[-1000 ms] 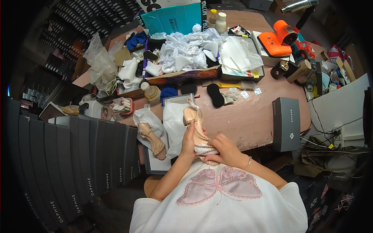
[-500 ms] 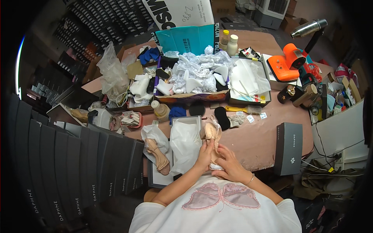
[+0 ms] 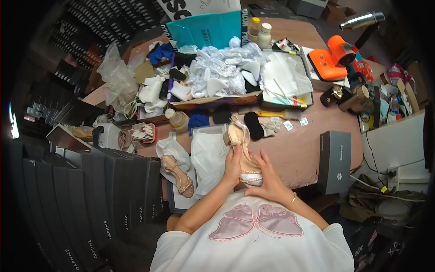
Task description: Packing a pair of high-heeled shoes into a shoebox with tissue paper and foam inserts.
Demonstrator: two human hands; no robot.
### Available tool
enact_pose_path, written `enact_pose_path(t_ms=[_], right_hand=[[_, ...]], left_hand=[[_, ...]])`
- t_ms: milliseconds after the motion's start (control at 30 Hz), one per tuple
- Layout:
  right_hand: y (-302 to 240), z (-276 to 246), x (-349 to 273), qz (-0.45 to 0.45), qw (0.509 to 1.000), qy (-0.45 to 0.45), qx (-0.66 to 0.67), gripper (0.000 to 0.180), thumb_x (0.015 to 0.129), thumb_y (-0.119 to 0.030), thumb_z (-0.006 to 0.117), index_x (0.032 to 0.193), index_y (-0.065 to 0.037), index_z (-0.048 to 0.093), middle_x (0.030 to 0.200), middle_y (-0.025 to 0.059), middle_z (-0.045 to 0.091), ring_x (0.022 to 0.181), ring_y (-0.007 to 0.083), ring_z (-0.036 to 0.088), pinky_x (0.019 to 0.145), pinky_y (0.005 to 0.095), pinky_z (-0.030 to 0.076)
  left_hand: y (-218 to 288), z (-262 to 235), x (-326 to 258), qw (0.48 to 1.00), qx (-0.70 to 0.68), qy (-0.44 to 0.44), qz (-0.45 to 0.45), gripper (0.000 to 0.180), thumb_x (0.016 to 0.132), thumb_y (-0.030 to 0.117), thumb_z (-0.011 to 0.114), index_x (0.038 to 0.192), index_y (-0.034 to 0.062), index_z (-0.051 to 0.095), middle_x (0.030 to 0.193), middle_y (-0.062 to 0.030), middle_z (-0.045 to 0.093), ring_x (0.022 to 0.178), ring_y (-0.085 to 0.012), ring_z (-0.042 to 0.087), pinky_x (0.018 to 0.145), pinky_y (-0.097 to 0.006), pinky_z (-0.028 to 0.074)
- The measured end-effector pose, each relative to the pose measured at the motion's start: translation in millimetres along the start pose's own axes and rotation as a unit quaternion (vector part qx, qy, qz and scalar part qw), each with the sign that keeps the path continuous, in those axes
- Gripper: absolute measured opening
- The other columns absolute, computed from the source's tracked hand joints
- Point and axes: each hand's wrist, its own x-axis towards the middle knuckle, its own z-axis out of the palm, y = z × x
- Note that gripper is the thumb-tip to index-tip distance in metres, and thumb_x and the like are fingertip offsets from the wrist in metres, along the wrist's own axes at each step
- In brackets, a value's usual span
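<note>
I hold a beige high-heeled sandal [image 3: 241,144] with beaded straps in both hands, close to my chest. My left hand [image 3: 234,166] grips its side from the left. My right hand [image 3: 267,177] cups its heel end from below and the right. The sandal's toe points away from me, over an open shoe box [image 3: 197,132] lined with white tissue paper [image 3: 208,156]. The matching sandal [image 3: 179,175] lies on white paper at the left, beside the box.
A grey shoe box lid [image 3: 334,161] rests at the table's right edge. Behind are a tray of crumpled white paper [image 3: 217,75], black pads [image 3: 253,124], a brush [image 3: 276,114], bottles [image 3: 263,34], an orange tool [image 3: 333,56] and stacked dark shoe boxes [image 3: 77,190] at left.
The view has shifted a little; my hands and the sandal have stayed in the same grip, with the sandal turned slightly toe-away over the box.
</note>
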Motion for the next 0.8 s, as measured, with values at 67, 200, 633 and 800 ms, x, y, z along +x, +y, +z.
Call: enact_pose_path(t_ms=[67, 200, 633, 800], right_hand=[[1.7, -3.0, 2.6, 0.021, 0.999, -0.024, 0.009, 0.107, 0.064, -0.047, 0.08, 0.145, -0.007, 0.023, 0.143, 0.0255, 0.03, 0.132, 0.0455, 0.03, 0.106, 0.0498, 0.03], [8.9, -1.8, 3.3, 0.038, 0.997, -0.05, 0.041, 0.099, 0.066, -0.028, 0.081, 0.145, -0.007, 0.024, 0.14, 0.0248, 0.035, 0.125, 0.0437, 0.038, 0.105, 0.0462, 0.034], [118.4, 2.1, -11.1, 0.052, 0.963, -0.135, -0.227, 0.1, 0.062, -0.037, 0.083, 0.143, -0.009, 0.032, 0.139, 0.0224, 0.038, 0.127, 0.0402, 0.038, 0.105, 0.0471, 0.032], [116.4, -32.5, 37.6, 0.061, 0.986, -0.122, -0.097, 0.086, 0.074, -0.027, 0.077, 0.143, -0.005, 0.03, 0.132, 0.027, 0.043, 0.119, 0.042, 0.046, 0.1, 0.0441, 0.04]], left_hand=[[2.6, 3.7, 4.0, 1.0, -0.001, -0.012, 0.026, 0.039, 0.1, 0.04, 0.042, 0.118, 0.006, 0.048, 0.097, -0.0072, 0.06, 0.083, -0.0144, 0.061, 0.074, -0.029, 0.053], [-9.1, 4.0, 1.9, 0.999, 0.013, -0.011, 0.044, 0.042, 0.1, 0.043, 0.041, 0.113, 0.0039, 0.05, 0.1, -0.0085, 0.06, 0.087, -0.0161, 0.061, 0.078, -0.031, 0.052], [161.3, -96.0, 161.5, 0.615, 0.707, 0.113, 0.331, 0.048, 0.08, 0.011, 0.063, 0.123, -0.0046, 0.05, 0.115, -0.0233, 0.057, 0.105, -0.0389, 0.054, 0.095, -0.043, 0.042], [187.6, -114.9, 226.8, 0.608, 0.75, 0.052, 0.256, 0.066, 0.074, 0.017, 0.07, 0.131, 0.0001, 0.043, 0.122, -0.0272, 0.053, 0.11, -0.0419, 0.052, 0.093, -0.045, 0.043]])
